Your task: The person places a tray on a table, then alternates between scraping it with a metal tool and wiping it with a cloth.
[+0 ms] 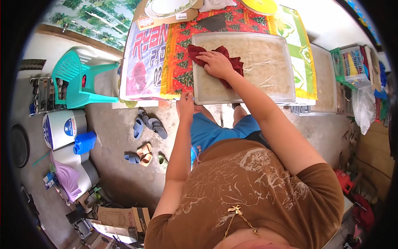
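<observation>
A dark red cloth (235, 63) lies bunched on the left part of a large shallow tray or panel (265, 66) with a pale, mottled, streaked surface and a clear rim. My right hand (215, 64) presses down on the cloth, its fingers reaching across the folds toward the left. At the table's front edge, beside the panel's near left corner, is my left hand (186, 103). Its fingers are curled near the hem of the patterned tablecloth (182, 79); what they pinch, if anything, is hidden.
At the table's far side are a white plate (168, 6) on cardboard and a yellow round object (260, 5). A green plastic chair (76, 81) stands left. Slippers (157, 128) lie on the floor. Stacked baskets (350, 66) and another similar panel (323, 79) are right.
</observation>
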`<state>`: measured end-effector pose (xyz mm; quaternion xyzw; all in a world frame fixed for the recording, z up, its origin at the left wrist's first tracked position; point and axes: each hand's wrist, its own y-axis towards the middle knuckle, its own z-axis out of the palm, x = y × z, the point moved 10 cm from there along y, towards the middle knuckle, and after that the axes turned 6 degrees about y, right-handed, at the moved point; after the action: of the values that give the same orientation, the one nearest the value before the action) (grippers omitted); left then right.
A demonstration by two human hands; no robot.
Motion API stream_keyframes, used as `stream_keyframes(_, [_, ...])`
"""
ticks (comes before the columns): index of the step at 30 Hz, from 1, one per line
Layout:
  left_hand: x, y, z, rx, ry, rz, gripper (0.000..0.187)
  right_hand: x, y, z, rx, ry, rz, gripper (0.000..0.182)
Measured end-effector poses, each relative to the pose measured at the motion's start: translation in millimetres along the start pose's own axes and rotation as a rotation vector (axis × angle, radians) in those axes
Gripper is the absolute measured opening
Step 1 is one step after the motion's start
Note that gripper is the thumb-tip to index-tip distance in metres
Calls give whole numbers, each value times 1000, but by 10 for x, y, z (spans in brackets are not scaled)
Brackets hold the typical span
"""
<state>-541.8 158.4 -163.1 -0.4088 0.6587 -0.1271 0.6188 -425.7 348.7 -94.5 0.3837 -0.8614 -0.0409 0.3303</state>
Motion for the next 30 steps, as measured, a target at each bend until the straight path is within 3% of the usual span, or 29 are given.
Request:
stream_keyframes(6, [428,-34,481,402,-694,-158,69,-14,-1,68,37,-8,4,48])
stream_keyframes(9, [111,-201,457,297,-755,-60,71,195,-137,168,101,69,-126,49])
stream_keyframes(16, [249,-29,464,349,-835,-69,55,691,-954,231,371,251,-191,36])
stream_keyframes(19, [295,32,408,256,-751,-64,39,529,-1256,-46,331,217,-83,32])
stream_keyframes(22, [445,332,313,263,-611,22,35,185,-1622,-450,202,158,-4,29])
stream_keyframes(30, [580,485,268,257,-711,-48,35,-576,-2776,-1622,-81,-156,292,31])
